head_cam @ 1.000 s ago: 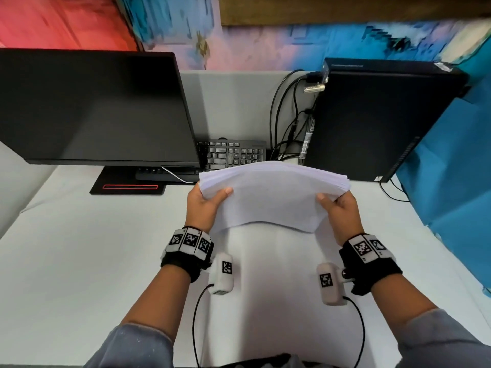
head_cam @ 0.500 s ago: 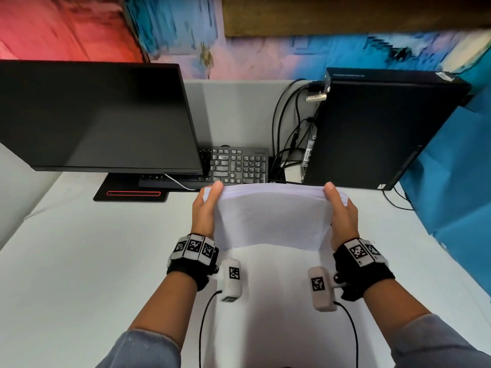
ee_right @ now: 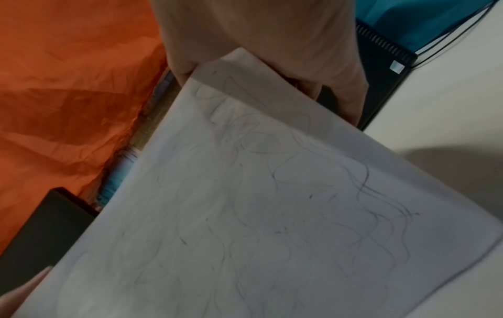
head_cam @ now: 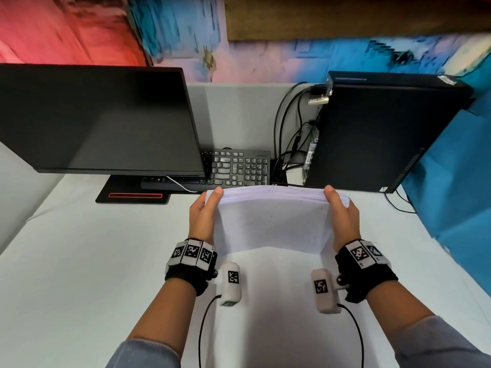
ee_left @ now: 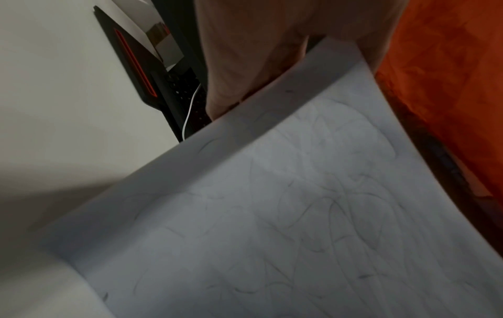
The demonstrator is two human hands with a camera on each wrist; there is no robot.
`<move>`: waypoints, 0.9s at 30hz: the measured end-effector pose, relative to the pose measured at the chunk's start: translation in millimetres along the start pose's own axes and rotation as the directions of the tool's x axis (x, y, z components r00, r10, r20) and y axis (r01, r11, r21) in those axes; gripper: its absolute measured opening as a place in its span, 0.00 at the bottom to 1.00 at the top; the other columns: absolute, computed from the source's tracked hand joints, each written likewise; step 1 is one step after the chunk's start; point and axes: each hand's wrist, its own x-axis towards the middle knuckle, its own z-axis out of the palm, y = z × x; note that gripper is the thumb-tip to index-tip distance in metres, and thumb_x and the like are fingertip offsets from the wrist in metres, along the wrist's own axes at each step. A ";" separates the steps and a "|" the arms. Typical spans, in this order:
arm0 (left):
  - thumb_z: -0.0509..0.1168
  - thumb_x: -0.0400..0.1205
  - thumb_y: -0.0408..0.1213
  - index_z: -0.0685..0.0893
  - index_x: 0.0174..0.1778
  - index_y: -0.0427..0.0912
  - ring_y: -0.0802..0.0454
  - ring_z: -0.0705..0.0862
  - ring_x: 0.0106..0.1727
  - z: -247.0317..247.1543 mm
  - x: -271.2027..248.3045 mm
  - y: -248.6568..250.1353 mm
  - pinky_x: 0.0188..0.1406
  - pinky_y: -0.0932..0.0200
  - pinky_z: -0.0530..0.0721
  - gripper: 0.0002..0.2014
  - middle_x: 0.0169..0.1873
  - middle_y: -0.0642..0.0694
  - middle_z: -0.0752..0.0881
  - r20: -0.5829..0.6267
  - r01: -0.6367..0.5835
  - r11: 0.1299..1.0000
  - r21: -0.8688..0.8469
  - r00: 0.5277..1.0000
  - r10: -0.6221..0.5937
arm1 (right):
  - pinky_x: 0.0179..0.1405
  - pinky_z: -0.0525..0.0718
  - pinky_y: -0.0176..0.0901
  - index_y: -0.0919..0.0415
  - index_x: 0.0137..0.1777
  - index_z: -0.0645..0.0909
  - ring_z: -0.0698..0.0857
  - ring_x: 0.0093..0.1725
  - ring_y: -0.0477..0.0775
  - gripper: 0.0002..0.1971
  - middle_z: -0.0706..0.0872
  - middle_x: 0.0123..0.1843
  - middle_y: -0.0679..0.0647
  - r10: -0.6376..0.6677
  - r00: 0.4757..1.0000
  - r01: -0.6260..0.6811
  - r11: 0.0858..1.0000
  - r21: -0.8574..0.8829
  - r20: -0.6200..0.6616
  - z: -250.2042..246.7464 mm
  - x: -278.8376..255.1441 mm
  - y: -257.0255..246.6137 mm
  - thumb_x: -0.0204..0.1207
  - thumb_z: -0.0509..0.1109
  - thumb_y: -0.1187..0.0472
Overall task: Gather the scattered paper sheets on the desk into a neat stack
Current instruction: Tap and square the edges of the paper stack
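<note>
Since a second ago the stack of paper [head_cam: 273,221] has swung from a raised, nearly flat hold to standing on edge, its lower edge now at or just above the table [head_cam: 79,274] — contact not clear from the head view. Left hand [head_cam: 203,217] and right hand [head_cam: 342,216] have slid up the side edges, thumbs now near the top corners.

Both hands clasp the stack from opposite sides, thumbs on the near face, fingers [ee_left: 231,71] curled behind it. Likely reason for the upright hold: tapping the lower edge on the table so loose sheets drop level, while the palms square the sides.

Stack sits just in front of the keyboard [head_cam: 236,168], between the monitor [head_cam: 101,120] to its left and the computer tower [head_cam: 385,134] to its right. Top edge shows sheets slightly stepped, mostly at the right corner — not yet flush. Near sheet carries faint pen scribbles [ee_right: 299,204]. No loose sheets visible elsewhere on the table; gathering looks done, neatening remains.
</note>
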 end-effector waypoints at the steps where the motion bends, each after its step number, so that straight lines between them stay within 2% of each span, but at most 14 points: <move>1: 0.68 0.77 0.47 0.83 0.45 0.40 0.52 0.80 0.44 0.2 0.3 1.0 0.48 0.57 0.77 0.12 0.42 0.45 0.82 -0.011 -0.015 1.000 0.012 1.000 0.015 | 0.45 0.80 0.45 0.57 0.49 0.82 0.85 0.47 0.55 0.19 0.87 0.48 0.54 -0.019 1.000 0.019 1.000 -0.005 0.000 0.8 -0.9 1.2 0.70 0.71 0.41; 3: 0.68 0.78 0.47 0.81 0.44 0.41 0.52 0.78 0.42 0.3 0.3 2.4 0.44 0.58 0.75 0.12 0.40 0.44 0.80 -0.017 -0.024 1.000 -0.007 1.000 0.024 | 0.45 0.79 0.44 0.58 0.52 0.81 0.85 0.46 0.53 0.21 0.87 0.50 0.54 -0.036 0.999 0.036 0.999 -0.019 -0.009 2.2 -2.1 2.7 0.69 0.72 0.41; 4: 0.69 0.76 0.49 0.82 0.46 0.40 0.51 0.79 0.43 0.7 -1.1 2.8 0.46 0.59 0.76 0.15 0.42 0.44 0.80 -0.011 -0.012 1.000 -0.027 1.000 0.012 | 0.47 0.79 0.44 0.57 0.52 0.81 0.85 0.46 0.53 0.22 0.87 0.50 0.54 -0.032 0.999 0.032 0.999 -0.024 -0.016 2.0 -1.9 3.4 0.69 0.72 0.40; 6: 0.73 0.68 0.55 0.83 0.56 0.38 0.49 0.82 0.55 0.0 -0.5 -0.3 0.58 0.58 0.77 0.28 0.54 0.46 0.84 -0.047 0.030 0.999 -0.023 0.998 -0.031 | 0.49 0.79 0.47 0.57 0.51 0.82 0.85 0.48 0.55 0.23 0.87 0.50 0.54 -0.021 0.999 0.020 0.999 -0.030 -0.025 1.6 -1.1 3.9 0.68 0.72 0.39; 8: 0.74 0.63 0.58 0.78 0.69 0.38 0.46 0.80 0.68 -0.1 1.0 -3.6 0.72 0.53 0.74 0.41 0.68 0.44 0.81 -0.109 0.067 0.998 0.007 0.992 -0.066 | 0.50 0.80 0.48 0.57 0.51 0.81 0.85 0.49 0.56 0.24 0.87 0.51 0.55 -0.018 0.999 0.017 0.999 -0.035 -0.034 1.6 -1.0 4.4 0.66 0.72 0.38; 10: 0.74 0.62 0.60 0.76 0.70 0.38 0.43 0.79 0.71 1.9 1.6 -2.1 0.75 0.46 0.73 0.44 0.71 0.40 0.80 -0.116 0.072 0.997 0.030 0.991 -0.068 | 0.50 0.81 0.49 0.56 0.52 0.80 0.85 0.50 0.57 0.25 0.86 0.52 0.55 -0.026 0.999 0.024 0.999 -0.035 -0.045 3.0 -1.5 5.3 0.65 0.72 0.36; 12: 0.74 0.62 0.60 0.78 0.68 0.38 0.43 0.80 0.69 3.4 2.7 -0.4 0.74 0.45 0.74 0.42 0.69 0.40 0.81 -0.119 0.075 0.996 0.040 0.990 -0.070 | 0.52 0.82 0.51 0.54 0.51 0.79 0.85 0.50 0.57 0.25 0.86 0.52 0.55 -0.032 0.998 0.030 0.999 -0.041 -0.057 4.2 -1.8 6.1 0.64 0.72 0.35; 15: 0.71 0.68 0.55 0.85 0.49 0.39 0.44 0.83 0.55 2.6 5.2 -0.2 0.65 0.51 0.77 0.24 0.52 0.42 0.86 -0.077 0.065 0.998 0.013 0.995 -0.064 | 0.53 0.83 0.50 0.54 0.47 0.81 0.86 0.50 0.57 0.23 0.87 0.50 0.54 -0.027 0.997 0.024 0.999 -0.042 -0.074 4.1 0.1 6.1 0.63 0.73 0.36; 17: 0.68 0.72 0.52 0.87 0.48 0.40 0.44 0.84 0.51 2.1 5.5 0.8 0.63 0.48 0.78 0.19 0.48 0.40 0.86 -0.041 0.069 0.997 -0.018 0.997 -0.070 | 0.52 0.83 0.50 0.54 0.44 0.82 0.86 0.49 0.57 0.21 0.88 0.48 0.54 -0.021 0.997 0.018 0.999 -0.042 -0.078 3.7 1.9 5.4 0.63 0.73 0.37; 19: 0.62 0.79 0.48 0.88 0.44 0.41 0.45 0.84 0.49 4.0 5.4 3.4 0.61 0.48 0.79 0.15 0.46 0.41 0.87 -0.063 0.064 0.998 0.022 0.996 -0.063 | 0.50 0.82 0.48 0.53 0.42 0.82 0.86 0.49 0.57 0.19 0.87 0.46 0.52 -0.015 0.997 0.012 0.999 -0.035 -0.074 4.0 2.9 5.1 0.65 0.72 0.37; 21: 0.57 0.83 0.44 0.88 0.37 0.45 0.47 0.84 0.44 6.2 5.5 6.3 0.54 0.53 0.79 0.16 0.39 0.45 0.87 -0.089 0.050 0.997 0.063 0.995 -0.045 | 0.49 0.80 0.47 0.52 0.41 0.81 0.85 0.49 0.57 0.18 0.87 0.46 0.52 -0.005 0.998 0.003 1.000 -0.030 -0.068 4.3 2.7 5.0 0.66 0.71 0.37; 23: 0.55 0.84 0.44 0.86 0.35 0.45 0.51 0.84 0.38 7.9 3.8 9.3 0.46 0.59 0.80 0.18 0.35 0.47 0.87 -0.086 0.037 0.997 0.069 0.996 -0.031 | 0.49 0.80 0.47 0.52 0.43 0.82 0.85 0.50 0.57 0.19 0.87 0.49 0.53 0.007 0.998 -0.008 1.000 -0.010 -0.064 3.4 1.9 5.0 0.67 0.69 0.36; 26: 0.53 0.85 0.49 0.83 0.36 0.42 0.57 0.84 0.28 9.0 -1.0 9.1 0.29 0.70 0.81 0.20 0.27 0.50 0.86 -0.041 0.043 0.998 -0.045 0.998 -0.045 | 0.44 0.81 0.44 0.60 0.52 0.83 0.85 0.48 0.56 0.26 0.86 0.50 0.54 0.012 0.998 -0.009 0.998 0.058 -0.056 2.4 0.4 2.4 0.70 0.65 0.36; 27: 0.52 0.85 0.49 0.82 0.36 0.41 0.58 0.84 0.26 9.7 -2.2 9.7 0.26 0.72 0.81 0.21 0.24 0.51 0.86 -0.040 0.042 0.995 -0.089 0.998 -0.046 | 0.43 0.81 0.44 0.61 0.50 0.82 0.84 0.46 0.56 0.25 0.85 0.47 0.54 0.005 0.999 -0.001 0.996 0.093 -0.050 2.2 0.2 0.5 0.73 0.64 0.38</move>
